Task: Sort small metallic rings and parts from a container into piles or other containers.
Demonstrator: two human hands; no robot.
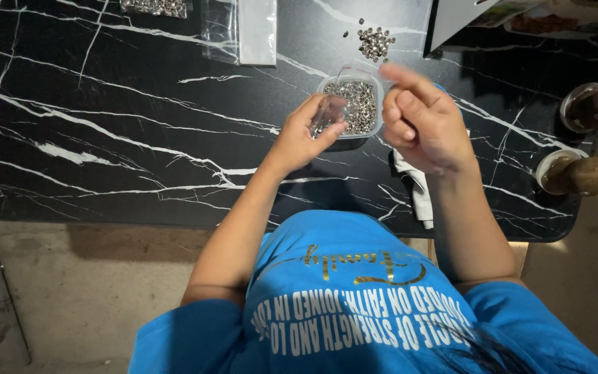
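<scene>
1. Blue shirt (354, 305) is filling the near view, both forearms reaching over the black marbled worktop (105, 125).
2. Left hand (306, 135) is pinching a small clear bag (330, 112).
3. Right hand (420, 121) is hovering loosely curled, gripping nothing visible.
4. Between both hands, a clear tub of small metal pieces (358, 104) is sitting.

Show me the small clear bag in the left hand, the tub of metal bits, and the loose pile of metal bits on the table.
small clear bag (329, 113), head view, middle of its clear face.
tub of metal bits (375, 130), head view, right rim.
loose pile of metal bits (375, 43), head view, centre of the heap.
</scene>
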